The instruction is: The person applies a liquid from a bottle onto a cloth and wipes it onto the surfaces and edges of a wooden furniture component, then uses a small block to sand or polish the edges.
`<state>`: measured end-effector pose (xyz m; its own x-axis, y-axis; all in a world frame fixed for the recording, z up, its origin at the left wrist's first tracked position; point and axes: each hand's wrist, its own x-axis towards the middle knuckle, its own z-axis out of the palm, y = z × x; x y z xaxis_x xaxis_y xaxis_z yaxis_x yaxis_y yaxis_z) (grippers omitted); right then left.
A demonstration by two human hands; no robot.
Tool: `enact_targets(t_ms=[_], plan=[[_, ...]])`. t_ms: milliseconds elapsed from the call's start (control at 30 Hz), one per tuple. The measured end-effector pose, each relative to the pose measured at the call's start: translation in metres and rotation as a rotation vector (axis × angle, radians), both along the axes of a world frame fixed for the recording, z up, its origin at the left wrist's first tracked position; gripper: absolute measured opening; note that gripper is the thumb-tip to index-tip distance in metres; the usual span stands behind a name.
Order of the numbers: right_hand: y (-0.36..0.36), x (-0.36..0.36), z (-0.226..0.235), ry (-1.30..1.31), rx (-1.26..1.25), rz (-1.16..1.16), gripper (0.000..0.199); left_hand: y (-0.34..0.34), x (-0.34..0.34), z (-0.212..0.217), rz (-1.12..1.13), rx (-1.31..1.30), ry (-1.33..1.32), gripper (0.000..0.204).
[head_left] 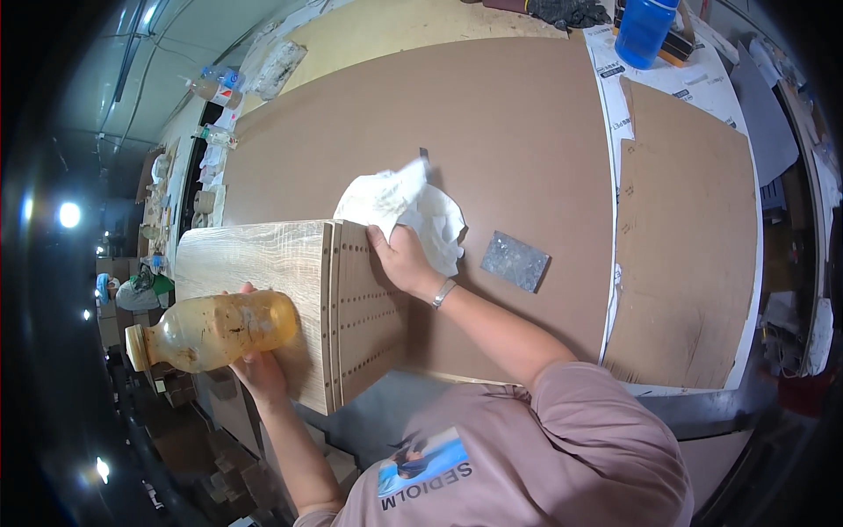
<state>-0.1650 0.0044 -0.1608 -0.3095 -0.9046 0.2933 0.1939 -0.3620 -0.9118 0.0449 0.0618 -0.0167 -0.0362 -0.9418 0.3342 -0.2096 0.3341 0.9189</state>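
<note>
My left hand (261,373) is wrapped round a clear plastic bottle (206,327) of yellowish liquid, stained on the outside. The bottle lies tilted on its side, its pale cap toward the left, above a wood-grain board piece (255,255). Two long edges of this piece meet near the middle, and rows of small holes (356,321) run down its right face. At the top of that face, my right hand (408,262) is closed on a crumpled white cloth (382,200); its thumb is close to the board's edge. Part of the cloth spreads onto the brown tabletop (518,132).
A grey speckled slab (515,261) lies right of my right hand. Farther right is a flat cardboard sheet (685,237), with a blue bottle (645,35) beyond it. Several plastic bottles (215,92) stand at the far left edge. Dark gloves (569,12) lie at the back.
</note>
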Motion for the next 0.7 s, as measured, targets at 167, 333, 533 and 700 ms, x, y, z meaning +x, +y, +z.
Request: enact_targets(t_ms=[167,333,533,700], plan=[[0.006,0.008,0.037,0.178,-0.171,0.049,0.030,0.006,0.008,0.005,0.014,0.029,-0.005,0.106],[0.030,-0.011,-0.046,0.203,0.381,0.202,0.033,0.006,0.011,-0.001,0.035,0.027,-0.034,0.104],[0.026,-0.003,-0.002,0.288,0.296,0.130,0.031,0.003,0.014,-0.001,0.017,0.025,-0.019,0.094],[0.021,-0.018,-0.022,0.241,0.352,0.169,0.028,0.006,0.006,0.002,0.059,0.067,-0.036,0.091]])
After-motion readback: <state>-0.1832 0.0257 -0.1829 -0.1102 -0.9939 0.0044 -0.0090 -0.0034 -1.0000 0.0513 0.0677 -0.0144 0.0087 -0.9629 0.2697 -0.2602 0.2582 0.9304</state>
